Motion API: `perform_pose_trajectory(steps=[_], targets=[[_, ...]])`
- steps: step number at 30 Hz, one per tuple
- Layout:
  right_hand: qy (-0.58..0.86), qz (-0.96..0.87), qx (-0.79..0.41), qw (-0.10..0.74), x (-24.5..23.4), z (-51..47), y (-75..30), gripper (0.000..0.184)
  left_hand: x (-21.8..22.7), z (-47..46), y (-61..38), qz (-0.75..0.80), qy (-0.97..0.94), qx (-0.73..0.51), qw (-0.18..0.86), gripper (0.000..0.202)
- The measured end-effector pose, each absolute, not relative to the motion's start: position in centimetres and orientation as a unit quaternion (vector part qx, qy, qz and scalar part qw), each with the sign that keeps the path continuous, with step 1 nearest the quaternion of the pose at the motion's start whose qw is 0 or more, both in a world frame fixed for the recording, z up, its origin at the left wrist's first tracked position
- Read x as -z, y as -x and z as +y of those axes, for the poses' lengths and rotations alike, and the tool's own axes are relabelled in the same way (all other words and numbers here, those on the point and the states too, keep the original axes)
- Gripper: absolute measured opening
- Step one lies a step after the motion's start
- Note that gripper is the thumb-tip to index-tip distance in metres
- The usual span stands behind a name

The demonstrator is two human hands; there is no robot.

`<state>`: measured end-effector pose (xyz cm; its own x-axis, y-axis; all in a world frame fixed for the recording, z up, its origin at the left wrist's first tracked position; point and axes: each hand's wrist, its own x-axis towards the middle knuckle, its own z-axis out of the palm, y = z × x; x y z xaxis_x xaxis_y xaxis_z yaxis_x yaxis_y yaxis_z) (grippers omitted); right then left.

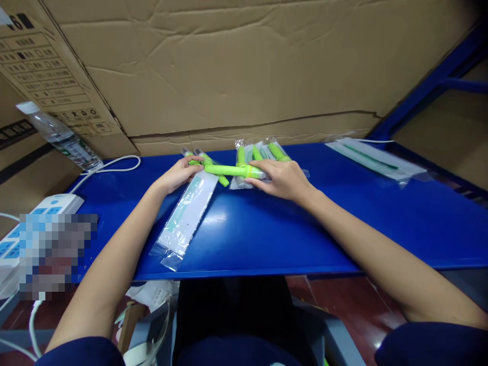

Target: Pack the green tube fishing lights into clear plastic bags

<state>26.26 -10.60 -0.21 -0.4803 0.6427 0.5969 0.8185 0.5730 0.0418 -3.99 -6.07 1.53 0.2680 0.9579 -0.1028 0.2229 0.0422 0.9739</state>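
Note:
My right hand (285, 179) is closed around the clear end of a lime-green tube (226, 171), which lies sideways and points left. The tube's green tip meets the top of a flat clear plastic bag (188, 216) with a white and pale green card inside. Pinching that bag's top edge is my left hand (178, 174), its fingertips right by the tube's tip. Behind the left hand lie loose lime-green tubes (223, 180), partly covered. Beyond the right hand sit several bagged green tubes (256, 152), partly hidden by it.
On the blue table (259, 229), flat plastic packets (368, 158) lie at right. A water bottle (63, 137) leans at left, near a white power strip (57, 204) and cables. A cardboard wall (229, 66) stands behind; a blue metal frame (423, 89) rises at right.

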Motion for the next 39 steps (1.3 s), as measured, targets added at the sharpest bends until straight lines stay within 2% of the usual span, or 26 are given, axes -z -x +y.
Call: perform_pose_trajectory(steps=[7, 14, 20, 25, 39], targets=[[0.465, -0.834, 0.146, 0.259, -0.1, -10.2, -26.9, 0.049, -1.7, -6.5, 4.1, 0.471, -0.583, -0.333, 0.572, 0.075], [0.457, -0.839, 0.075, 0.284, -0.2, -9.6, -27.4, 0.039, -1.5, -6.1, 4.7, 0.481, -0.588, -0.337, 0.556, 0.083], [0.414, -0.849, -0.011, 0.328, -0.2, -9.2, -27.7, 0.040, -1.5, -5.9, 5.3, 0.496, -0.617, -0.312, 0.526, 0.090], [0.422, -0.837, -0.062, 0.344, -0.5, -9.3, -28.0, 0.038, -1.7, -6.1, 5.2, 0.484, -0.646, -0.289, 0.514, 0.088], [0.368, -0.857, -0.143, 0.331, -0.7, -9.2, -28.2, 0.038, -2.5, -7.2, 3.9, 0.408, -0.659, -0.231, 0.589, 0.075]])
